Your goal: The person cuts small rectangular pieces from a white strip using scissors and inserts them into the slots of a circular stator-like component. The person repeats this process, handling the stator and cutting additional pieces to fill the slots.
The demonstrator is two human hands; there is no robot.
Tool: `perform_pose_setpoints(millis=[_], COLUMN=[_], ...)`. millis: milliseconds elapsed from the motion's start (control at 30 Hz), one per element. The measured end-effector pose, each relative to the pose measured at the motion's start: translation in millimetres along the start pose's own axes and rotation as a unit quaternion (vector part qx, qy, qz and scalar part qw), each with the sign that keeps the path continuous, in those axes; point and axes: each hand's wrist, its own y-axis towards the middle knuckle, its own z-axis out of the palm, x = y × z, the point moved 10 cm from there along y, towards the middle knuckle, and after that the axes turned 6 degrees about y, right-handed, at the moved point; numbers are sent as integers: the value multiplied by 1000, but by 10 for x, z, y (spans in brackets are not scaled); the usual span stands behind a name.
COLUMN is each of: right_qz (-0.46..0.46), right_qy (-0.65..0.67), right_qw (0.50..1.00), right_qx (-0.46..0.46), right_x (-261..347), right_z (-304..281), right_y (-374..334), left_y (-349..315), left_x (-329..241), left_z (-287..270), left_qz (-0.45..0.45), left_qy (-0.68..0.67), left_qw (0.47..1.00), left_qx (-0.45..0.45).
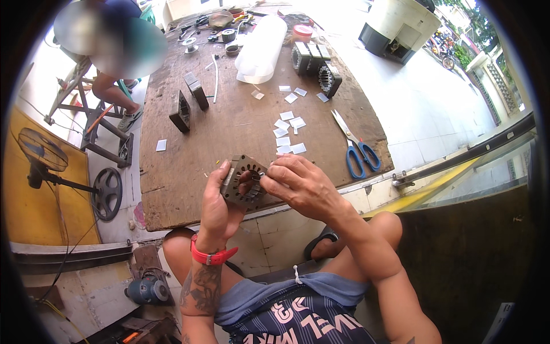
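Note:
My left hand [216, 198] grips a square metal motor stator core [234, 184], tilted above the near edge of the table. Slots ring its round opening, and pale liners show in some on the right side. My right hand [295, 184] is pinched at the right rim of that opening. A tiny pale bit shows at its fingertips, but I cannot make out what it is. Just beyond lie several small white paper slips [281, 124]. Blue-handled scissors [355, 150] rest to the right with their blades pointing away.
Two stator cores [180, 112] stand at left on the wooden table [229, 135]; several more [312, 59] stand at far right. A roll of translucent sheet [260, 51] and a red-lidded tub [301, 33] lie behind. A fan [43, 150] stands left; another person sits at far left.

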Motion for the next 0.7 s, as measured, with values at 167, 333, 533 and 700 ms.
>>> perform_pose_setpoints(millis=[167,333,533,700], right_qz=[274,217,174,184], right_qy=[311,366,274,329], right_qw=[907,904,946,925], right_qx=[-73,-39,-29,-45], right_x=[-442,-304,-160,-218], right_z=[211,85,55,23], right_y=[-159,-27,120,92], left_y=[-8,-56,-110,-18], left_x=[-31,-60,-130,-168], left_z=[66,178,197,38], left_qz=[1,36,65,21], left_qy=[-4,17,72,117], left_qw=[999,998,991,987], left_qx=[44,56,95,107])
